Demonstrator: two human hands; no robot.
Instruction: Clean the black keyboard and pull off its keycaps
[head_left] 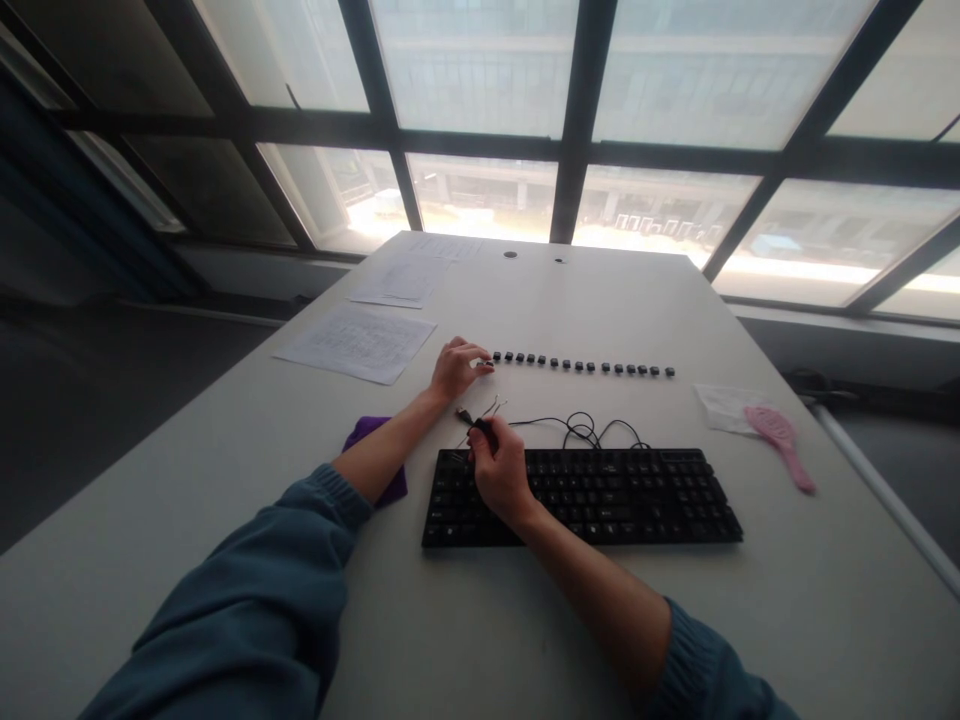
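Note:
A black keyboard (630, 500) lies on the white table in front of me. My right hand (501, 472), above its upper left part, is closed around the dark handle of a wire keycap puller (495, 404), whose two thin wires point away from me. My left hand (456, 368) reaches to the left end of a row of black keycaps (566, 364). Its thumb and fingertips are pinched on a small black keycap (487, 366) there. The keyboard's cable (581, 430) loops behind it, and a USB plug (464, 414) lies between my hands.
A folded purple cloth (394, 488) sits partly under my left forearm. Printed papers (356, 342) lie on the left side of the table (480, 620). At the right are a pink hairbrush (780, 440) and a white packet (720, 408). Large windows stand behind the table.

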